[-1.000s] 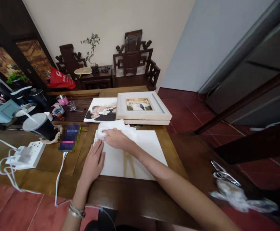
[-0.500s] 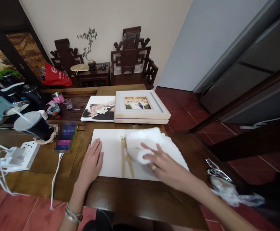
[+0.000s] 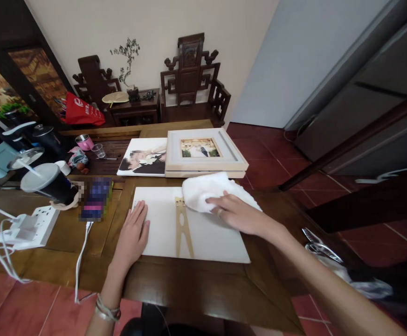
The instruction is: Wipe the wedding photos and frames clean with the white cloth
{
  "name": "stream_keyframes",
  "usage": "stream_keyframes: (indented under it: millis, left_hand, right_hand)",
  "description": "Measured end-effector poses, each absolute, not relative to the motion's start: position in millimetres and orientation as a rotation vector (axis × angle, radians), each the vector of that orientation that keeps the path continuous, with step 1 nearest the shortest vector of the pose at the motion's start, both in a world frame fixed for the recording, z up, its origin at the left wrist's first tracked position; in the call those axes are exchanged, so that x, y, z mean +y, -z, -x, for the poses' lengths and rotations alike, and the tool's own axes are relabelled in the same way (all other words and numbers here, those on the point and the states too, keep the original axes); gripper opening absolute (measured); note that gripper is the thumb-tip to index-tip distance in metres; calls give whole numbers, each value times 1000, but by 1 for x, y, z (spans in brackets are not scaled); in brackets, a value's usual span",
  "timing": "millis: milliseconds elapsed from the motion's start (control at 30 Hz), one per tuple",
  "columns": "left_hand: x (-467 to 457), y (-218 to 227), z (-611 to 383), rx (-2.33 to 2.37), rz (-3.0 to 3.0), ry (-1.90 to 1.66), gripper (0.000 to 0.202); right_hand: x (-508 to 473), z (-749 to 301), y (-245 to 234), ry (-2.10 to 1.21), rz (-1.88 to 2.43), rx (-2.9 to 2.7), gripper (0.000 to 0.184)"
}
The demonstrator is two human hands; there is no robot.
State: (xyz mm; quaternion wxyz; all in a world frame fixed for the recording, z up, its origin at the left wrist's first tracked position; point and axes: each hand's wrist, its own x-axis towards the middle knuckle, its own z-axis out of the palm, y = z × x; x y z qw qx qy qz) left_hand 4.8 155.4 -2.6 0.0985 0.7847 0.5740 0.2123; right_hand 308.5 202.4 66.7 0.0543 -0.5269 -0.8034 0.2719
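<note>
A white board (image 3: 157, 233) lies flat on the wooden table, with a tan easel-like stand (image 3: 181, 226) attached to its upper face. My left hand (image 3: 133, 235) rests flat on the board's left edge, fingers stretched out. At the board's upper right, my right hand (image 3: 233, 211) grips a white cloth (image 3: 208, 189) bunched under its fingers. The cloth covers the board's far right corner and hangs past its edge. Just beyond the board are a light wooden picture frame (image 3: 206, 169) with a small photo, and a photo print (image 3: 145, 161).
To the left are a phone (image 3: 96, 198) with a white cable, a power strip (image 3: 40, 226) and a lidded drink cup (image 3: 47, 182). A pink cup (image 3: 84, 141) stands farther back. At the right lie a pair of metal pliers or clippers (image 3: 321, 245) and crumpled plastic (image 3: 371, 287).
My right hand has moved away from me across the board, taking the white cloth along and uncovering the board's near right corner. My left hand has stayed put.
</note>
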Motion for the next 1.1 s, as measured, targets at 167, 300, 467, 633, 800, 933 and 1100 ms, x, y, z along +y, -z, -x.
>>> stream_keyframes:
  millis: [167, 300, 467, 633, 800, 933, 1100]
  left_hand:
    - [155, 2, -5, 1700, -2322, -640, 47]
    - [155, 2, -5, 1698, -2322, -631, 47]
    - [155, 0, -6, 1705, -2325, -606, 48]
    - [156, 0, -7, 1712, -2325, -596, 48]
    - [155, 1, -6, 1710, -2330, -611, 47]
    - [155, 1, -6, 1715, -2334, -621, 47]
    - [155, 1, -6, 1713, -2340, -620, 48]
  right_hand:
    - [213, -300, -66, -769, 1599, -2405, 38]
    - [168, -299, -65, -777, 1488, -2488, 38]
    - [97, -314, -86, -1103, 1374, -2634, 37]
    - [98, -323, -93, -1139, 1337, -2645, 32]
    - [155, -297, -57, -774, 1331, -2573, 34]
    - [178, -261, -35, -473, 1462, -2510, 39]
    - [133, -247, -30, -418, 1297, -2569, 40]
